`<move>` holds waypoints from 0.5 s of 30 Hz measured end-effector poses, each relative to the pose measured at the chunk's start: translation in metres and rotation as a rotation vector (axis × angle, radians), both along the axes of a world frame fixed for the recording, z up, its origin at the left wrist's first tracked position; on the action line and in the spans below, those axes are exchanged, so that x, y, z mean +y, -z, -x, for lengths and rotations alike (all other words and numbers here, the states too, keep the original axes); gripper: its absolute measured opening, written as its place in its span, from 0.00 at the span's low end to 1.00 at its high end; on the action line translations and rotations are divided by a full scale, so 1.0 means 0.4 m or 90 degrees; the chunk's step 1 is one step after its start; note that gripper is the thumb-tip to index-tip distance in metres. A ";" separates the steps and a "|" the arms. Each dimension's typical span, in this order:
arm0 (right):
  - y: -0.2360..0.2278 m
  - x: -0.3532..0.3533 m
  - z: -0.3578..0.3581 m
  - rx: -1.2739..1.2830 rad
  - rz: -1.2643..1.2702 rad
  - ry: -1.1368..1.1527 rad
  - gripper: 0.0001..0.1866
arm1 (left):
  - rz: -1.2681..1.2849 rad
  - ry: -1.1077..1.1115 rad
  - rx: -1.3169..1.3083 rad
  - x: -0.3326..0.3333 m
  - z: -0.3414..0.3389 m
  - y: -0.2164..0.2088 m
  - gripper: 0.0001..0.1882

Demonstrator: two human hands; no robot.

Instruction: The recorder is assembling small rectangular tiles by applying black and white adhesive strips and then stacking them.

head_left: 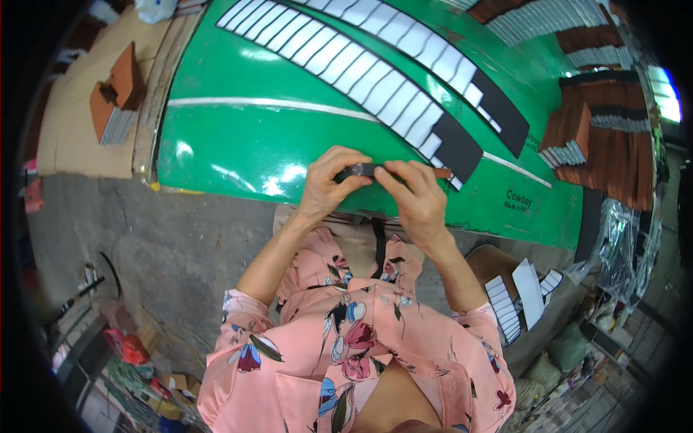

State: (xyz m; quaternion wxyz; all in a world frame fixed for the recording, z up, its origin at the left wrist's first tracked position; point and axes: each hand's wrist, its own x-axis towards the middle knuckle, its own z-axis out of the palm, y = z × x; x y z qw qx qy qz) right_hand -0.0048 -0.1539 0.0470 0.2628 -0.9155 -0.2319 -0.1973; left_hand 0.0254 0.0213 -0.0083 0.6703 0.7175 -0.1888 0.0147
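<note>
The one camera sits on my head and looks steeply down over my chest, so my forearms rise from the lower edge toward the middle of the picture. It faces forward across the green tabletop [238,144], whose near edge lies close below and whose far end bends away near the top. The fisheye curves straight lines and darkens the corners. No second view shares the scene.
</note>
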 end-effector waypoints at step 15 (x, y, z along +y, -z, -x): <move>0.002 -0.295 -0.113 0.084 -0.117 0.241 0.09 | -0.272 -0.085 -0.383 -0.013 0.017 -0.031 0.19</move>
